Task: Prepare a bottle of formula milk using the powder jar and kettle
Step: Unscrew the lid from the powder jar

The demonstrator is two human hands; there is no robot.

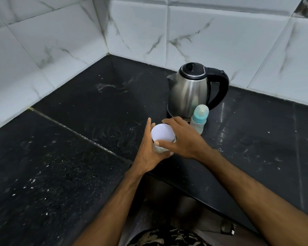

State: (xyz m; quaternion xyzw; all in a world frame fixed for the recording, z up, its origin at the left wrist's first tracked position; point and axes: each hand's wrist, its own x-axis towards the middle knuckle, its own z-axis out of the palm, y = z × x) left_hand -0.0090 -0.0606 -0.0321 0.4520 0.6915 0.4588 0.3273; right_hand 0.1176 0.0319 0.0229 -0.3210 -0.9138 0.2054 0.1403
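Note:
The powder jar (161, 148), clear with a white lid (162, 133), stands on the black counter (78, 157) in front of me. My left hand (148, 153) wraps round the jar's body from the left. My right hand (183, 139) lies over the lid from the right, thumb and fingers curled on its rim. Just behind stands a baby bottle (199, 119) with a teal collar and a clear cap. A steel kettle (190, 89) with a black lid and handle stands behind the bottle, spout to the left.
White marbled tile walls (60, 41) meet in a corner behind the counter. The counter bends in an L; its front edge (185, 190) runs below my right forearm. White specks are scattered over the counter.

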